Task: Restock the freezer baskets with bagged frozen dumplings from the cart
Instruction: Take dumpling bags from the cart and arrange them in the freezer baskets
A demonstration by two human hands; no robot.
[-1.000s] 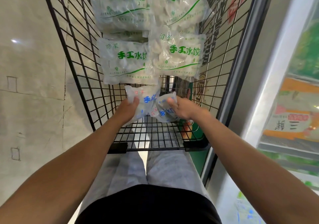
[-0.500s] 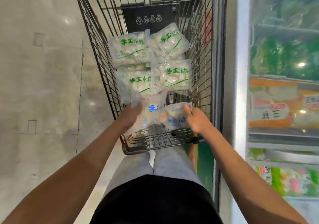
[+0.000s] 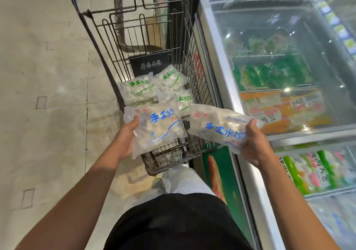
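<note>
The left hand [image 3: 126,136] grasps a clear plastic bag of white dumplings with blue print [image 3: 159,128] by its left edge, above the near end of the black wire shopping cart [image 3: 107,43]. The right hand [image 3: 254,143] grasps a second clear blue-printed dumpling bag [image 3: 215,126] by its right end; this bag is tilted and already reaches over the silver rim of the glass-topped chest freezer [image 3: 210,61] on the right.

To do this step well, I think both bags should stay supported from below, because they are soft and can sag or slip. The glass lid looks closed over the nearest compartment (reflections make it hard to be sure), so one hand would first need to be free to slide it.

The blue writing on both bags reads 手工水饺, with small red characters above that are too blurred to read. More clear bags with the same words in green [image 3: 138,90] lie in the far part of the cart.
</note>
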